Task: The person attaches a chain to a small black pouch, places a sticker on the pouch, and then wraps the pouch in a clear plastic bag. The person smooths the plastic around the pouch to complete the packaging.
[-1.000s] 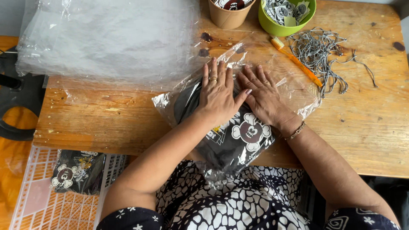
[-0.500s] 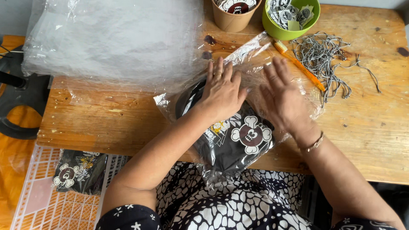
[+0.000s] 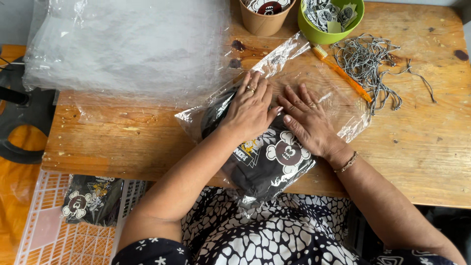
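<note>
A folded black garment (image 3: 267,164) with a white cartoon print lies inside a clear plastic bag (image 3: 338,108) on the wooden table (image 3: 122,142). My left hand (image 3: 250,108) presses flat on the bag over the garment's upper part, fingers spread. Beside it, my right hand (image 3: 306,120) lies flat on the bag as well, palm down, fingers pointing up and left. The bag's near end hangs over the table's front edge.
A stack of clear plastic bags (image 3: 122,46) covers the table's back left. A brown paper cup (image 3: 265,22), a green bowl (image 3: 328,32), an orange toothbrush (image 3: 341,73) and a pile of speckled cords (image 3: 373,61) sit behind. A bagged black garment (image 3: 88,198) rests on a white crate (image 3: 44,230) at lower left.
My right hand slid back left across the bag toward my left hand, after having moved right. My left hand stayed pressed on the garment.
</note>
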